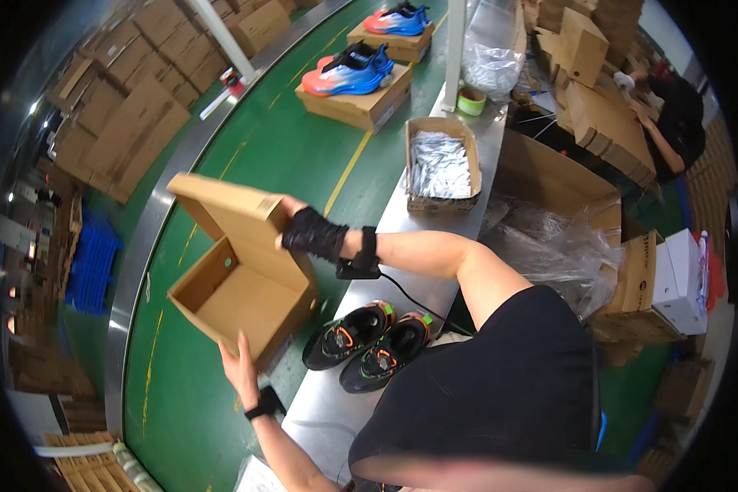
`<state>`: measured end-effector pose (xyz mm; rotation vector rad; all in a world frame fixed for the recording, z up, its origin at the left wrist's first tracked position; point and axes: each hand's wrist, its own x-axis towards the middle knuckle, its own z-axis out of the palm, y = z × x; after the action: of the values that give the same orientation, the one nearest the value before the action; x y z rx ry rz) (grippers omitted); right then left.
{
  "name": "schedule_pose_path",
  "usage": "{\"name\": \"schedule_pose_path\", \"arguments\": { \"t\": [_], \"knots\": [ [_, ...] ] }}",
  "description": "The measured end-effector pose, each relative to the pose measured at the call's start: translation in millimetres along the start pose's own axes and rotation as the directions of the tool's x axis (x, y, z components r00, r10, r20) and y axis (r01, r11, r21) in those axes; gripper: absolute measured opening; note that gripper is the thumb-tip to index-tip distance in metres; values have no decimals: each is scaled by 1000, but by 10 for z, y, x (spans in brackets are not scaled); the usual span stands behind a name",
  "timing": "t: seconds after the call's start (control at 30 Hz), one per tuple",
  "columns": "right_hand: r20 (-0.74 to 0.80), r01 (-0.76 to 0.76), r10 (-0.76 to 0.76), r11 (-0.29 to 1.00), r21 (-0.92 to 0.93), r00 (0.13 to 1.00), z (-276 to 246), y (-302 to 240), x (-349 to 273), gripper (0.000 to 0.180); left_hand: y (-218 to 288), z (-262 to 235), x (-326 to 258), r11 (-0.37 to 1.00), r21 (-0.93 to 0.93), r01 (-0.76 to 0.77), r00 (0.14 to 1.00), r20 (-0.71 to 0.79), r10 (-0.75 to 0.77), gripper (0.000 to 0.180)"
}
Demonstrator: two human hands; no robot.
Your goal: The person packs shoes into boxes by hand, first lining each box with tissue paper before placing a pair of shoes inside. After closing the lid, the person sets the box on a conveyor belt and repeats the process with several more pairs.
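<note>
An open brown cardboard shoe box (242, 307) stands on the green conveyor belt, its hinged lid (254, 217) raised. The inside of the box shows bare cardboard. My right hand (310, 233), in a black glove, grips the lid's edge, with its thumb visible and some fingers hidden behind the lid. At the near rim of the box, my left hand (239, 371) holds the wall, some of its fingers hidden. A pair of black running shoes (367, 346) with orange and green accents rests on the metal ledge, just right of the box.
Farther up the belt, blue-and-orange shoes (348, 72) sit on closed shoe boxes (361, 107). On the metal ledge (385, 246) are a carton of small silvery packets (441, 164) and a green tape roll (471, 101). A co-worker (672, 115) handles cardboard at the right.
</note>
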<state>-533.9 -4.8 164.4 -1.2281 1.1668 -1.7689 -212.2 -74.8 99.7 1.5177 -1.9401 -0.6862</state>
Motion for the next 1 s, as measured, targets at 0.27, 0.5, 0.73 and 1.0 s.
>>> {"name": "schedule_pose_path", "arguments": {
  "t": [0.27,0.5,0.73,1.0],
  "knots": [
    [-402,-327,-109,411,-851,909,-2416,488,-502,57,-774,-79,-835,832,-325,449,870,373,-323,51],
    [-332,-606,623,295,-738,708,-2763,358,-655,47,-178,214,-837,781,-391,487,855,393,-337,56],
    [-87,-128,315,112,-986,945,-2684,676,-607,14,-850,-328,-1167,697,-508,507,862,270,-430,57],
    [-455,-451,-82,65,-890,887,-2402,301,-661,13,-2856,-1462,-2550,750,51,660,751,-62,-657,40]
  ]
}}
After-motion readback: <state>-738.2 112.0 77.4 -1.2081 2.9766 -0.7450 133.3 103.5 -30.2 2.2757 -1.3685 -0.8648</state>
